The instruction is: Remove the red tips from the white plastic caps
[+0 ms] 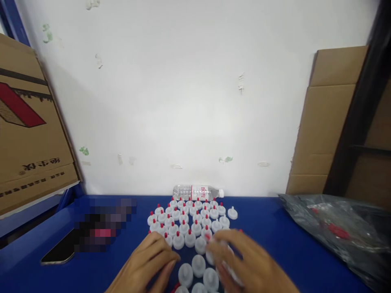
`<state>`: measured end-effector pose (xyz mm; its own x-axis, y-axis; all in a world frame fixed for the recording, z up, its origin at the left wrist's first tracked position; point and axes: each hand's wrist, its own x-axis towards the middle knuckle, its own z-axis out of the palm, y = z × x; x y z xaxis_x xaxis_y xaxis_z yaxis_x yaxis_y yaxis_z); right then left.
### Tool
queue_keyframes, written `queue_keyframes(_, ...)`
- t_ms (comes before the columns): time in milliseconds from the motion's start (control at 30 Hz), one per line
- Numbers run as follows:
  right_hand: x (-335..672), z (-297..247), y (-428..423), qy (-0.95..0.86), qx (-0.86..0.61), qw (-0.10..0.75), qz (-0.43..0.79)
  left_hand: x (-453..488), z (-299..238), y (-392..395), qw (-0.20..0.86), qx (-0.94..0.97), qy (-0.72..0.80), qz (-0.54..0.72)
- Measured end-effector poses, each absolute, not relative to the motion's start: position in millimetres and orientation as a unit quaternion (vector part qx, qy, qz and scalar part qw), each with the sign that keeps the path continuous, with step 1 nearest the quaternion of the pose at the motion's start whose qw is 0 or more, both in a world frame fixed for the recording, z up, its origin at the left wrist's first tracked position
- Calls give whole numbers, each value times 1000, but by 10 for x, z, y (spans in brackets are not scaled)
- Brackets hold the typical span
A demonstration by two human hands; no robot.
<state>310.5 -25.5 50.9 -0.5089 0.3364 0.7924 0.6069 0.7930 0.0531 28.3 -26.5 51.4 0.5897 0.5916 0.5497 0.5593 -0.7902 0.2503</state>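
Many white, round nozzle caps (178, 241) stand upright on the blue table, most with a small red tip on top. Closer in, several white caps (198, 264) have no red tip. My left hand (149, 260) rests at the left edge of the group, fingers bent and drawn together; whatever they hold, if anything, is hidden. On the other side my right hand (244, 258) is blurred by motion, its fingertips closed around a small red tip (207, 237) above the front caps. Part of the caps is hidden behind this hand.
A clear plastic bottle (198, 192) lies against the white wall behind the caps. At left are a phone (59, 248) and a pixelated patch, with a printed carton (33, 138) beyond. A grey plastic bag (342, 236) holding red pieces lies at right, near cardboard (324, 130).
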Motion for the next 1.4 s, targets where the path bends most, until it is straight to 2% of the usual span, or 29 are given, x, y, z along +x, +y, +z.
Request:
queue_keyframes(67,3309,580,-157,-809,-358,436,-165,288,554,-227,24,885,352,305)
queue_keyframes(133,3493,594,-53,-781,-437,424,-139,284,557,-180,36,878,384,285)
queue_keyframes(267,3701,499,94,-753,-546,366,-32,263,502,-127,50,877,406,252)
queue_keyframes(433,3667,417,109,-748,-603,272,54,263,455,-174,52,882,410,228)
queue_keyframes(533,3629,418,103,-748,-602,268,73,273,462,-201,57,881,416,218)
queue_keyframes(700,3691,383,190,-746,-577,324,68,295,524,-223,46,881,433,185)
queue_keyframes(900,3745,277,318,-758,-570,306,76,322,522,-231,68,877,449,156)
queue_keyframes(1067,3688,268,334,-768,-559,301,84,316,490,-240,84,876,444,167)
queue_keyframes(1400,3684,313,350,-777,-523,344,59,285,427,-202,75,887,413,193)
